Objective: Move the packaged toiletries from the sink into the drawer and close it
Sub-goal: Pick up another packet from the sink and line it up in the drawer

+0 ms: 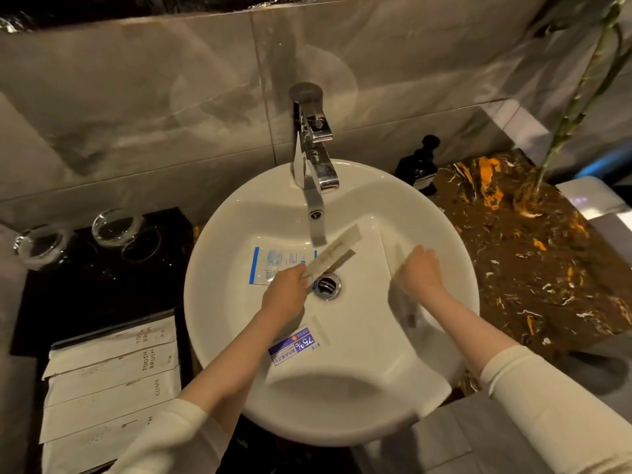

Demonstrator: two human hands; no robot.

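Several packets already lie in the drawer (109, 381) left of the sink (455, 254), while the left hand (285, 290) pinches a long packet (333, 251) above its drain and the right hand (419, 268) seemingly grips another, two pouches remaining.

Head view looks steeply down, close over the sink (219, 336)

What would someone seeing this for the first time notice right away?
Two bare hands reach into the round white sink: the left hand pinches a long pale packet above the drain, while the right hand touches a white packet on the right slope. A purple sachet marked 75% lies nearer the front, and a chrome faucet stands behind.
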